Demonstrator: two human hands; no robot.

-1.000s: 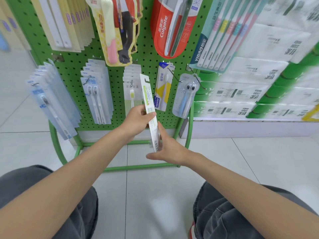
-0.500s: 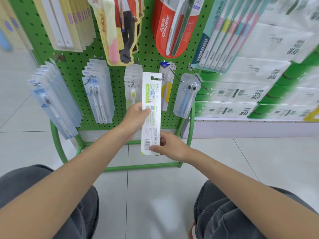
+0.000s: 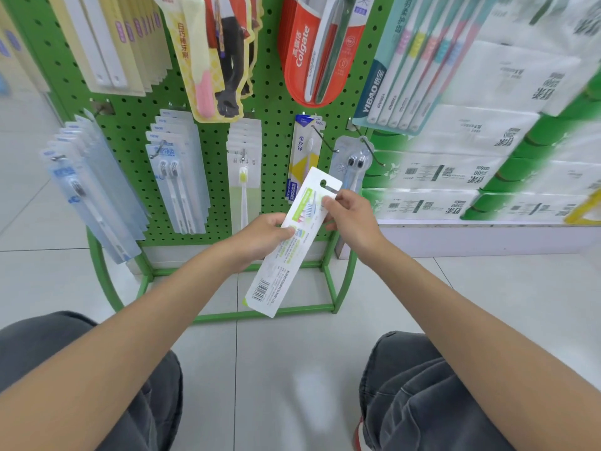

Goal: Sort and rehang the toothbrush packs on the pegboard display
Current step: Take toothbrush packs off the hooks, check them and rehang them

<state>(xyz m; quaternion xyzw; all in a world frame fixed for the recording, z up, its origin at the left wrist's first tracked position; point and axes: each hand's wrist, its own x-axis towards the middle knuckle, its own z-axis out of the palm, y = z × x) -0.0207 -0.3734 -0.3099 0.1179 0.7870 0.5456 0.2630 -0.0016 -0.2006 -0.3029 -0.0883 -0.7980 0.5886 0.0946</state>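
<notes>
I hold a white and green toothbrush pack (image 3: 286, 255) in front of the green pegboard (image 3: 211, 131), its back with the barcode facing me and its top tilted to the right. My left hand (image 3: 263, 234) grips its left edge at the middle. My right hand (image 3: 349, 216) pinches the pack near its top, just below the hang hole. Behind it hang a white pack with a yellow-headed brush (image 3: 244, 177), a blue and yellow pack (image 3: 304, 151) and a clear pack with googly eyes (image 3: 353, 161).
More packs hang to the left: twin white brushes (image 3: 175, 170) and a fanned blue stack (image 3: 87, 190). Above hang a red Colgate pack (image 3: 312, 50) and a multi-brush pack (image 3: 413, 66). Tissue packs (image 3: 471, 164) fill the shelves at the right. The stand's green frame (image 3: 328, 275) stands on the tiled floor.
My right hand has moved from the pack's bottom up to its top. The pack has tilted from upright to leaning right and dropped a little lower.
</notes>
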